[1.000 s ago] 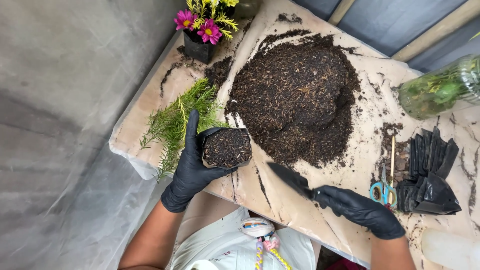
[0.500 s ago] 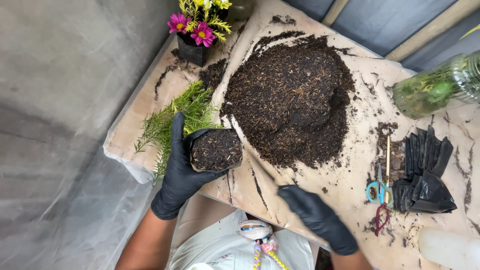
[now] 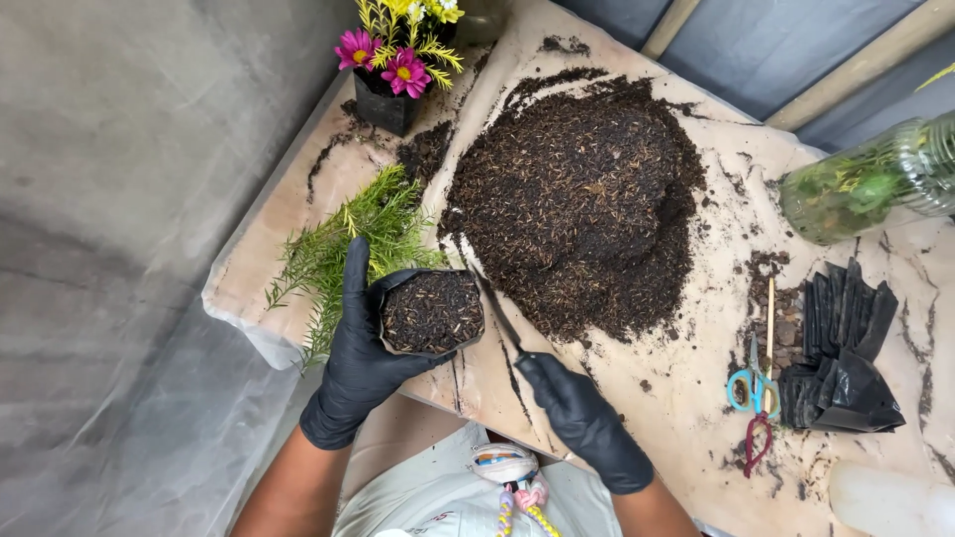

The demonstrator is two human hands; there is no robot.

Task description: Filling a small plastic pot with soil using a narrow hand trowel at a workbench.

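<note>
The small black bag [image 3: 431, 311] of soil is sitting at the table's [image 3: 686, 418] near edge, just beside the big soil heap [image 3: 582, 199], and looks nearly full. The step in hand seems to be filling or firming it; the next move calls for a steady bag and a careful tool tip. The left hand [image 3: 360, 358] is wrapping around the bag, fingers grasping it. The right hand [image 3: 582, 418] is gripping a thin dark tool [image 3: 497, 313], angling it up beside the bag's rim.
</note>
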